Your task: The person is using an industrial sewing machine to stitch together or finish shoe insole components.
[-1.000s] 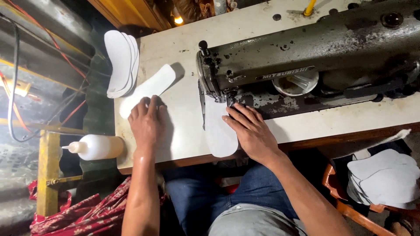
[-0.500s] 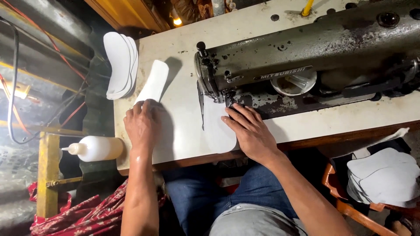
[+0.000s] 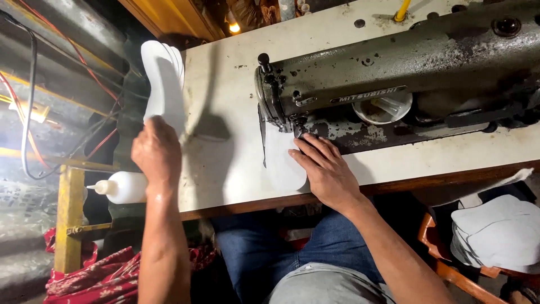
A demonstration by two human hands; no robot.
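The person's left hand (image 3: 157, 153) is raised at the left edge of the white table (image 3: 225, 169), its back toward the camera and its fingers curled around the lower end of a white sole-shaped piece (image 3: 163, 90), which stands up from the hand on its edge. A few more white pieces of the same shape sit right behind it (how many cannot be told, since their edges overlap), at the far left corner of the tabletop.

The right hand (image 3: 326, 169) lies flat and open, palm down, on a second white sole-shaped piece (image 3: 281, 160) spread on the table. Its fingertips (image 3: 301, 143) press that piece down just beside the needle area of the grey-green sewing machine (image 3: 394, 73), whose head stands at the piece's far end. The near end of the piece reaches almost to the table's front edge.

Below the table's left edge, a white squeeze bottle (image 3: 121, 187) with a pointed nozzle lies beside a yellow metal frame (image 3: 68, 219), with red patterned cloth (image 3: 90, 276) under it. At lower right, well apart from both hands, a stack of white cut pieces (image 3: 495, 233) rests in an orange holder (image 3: 444, 264). The person's blue jeans (image 3: 270, 253) show beneath the table.
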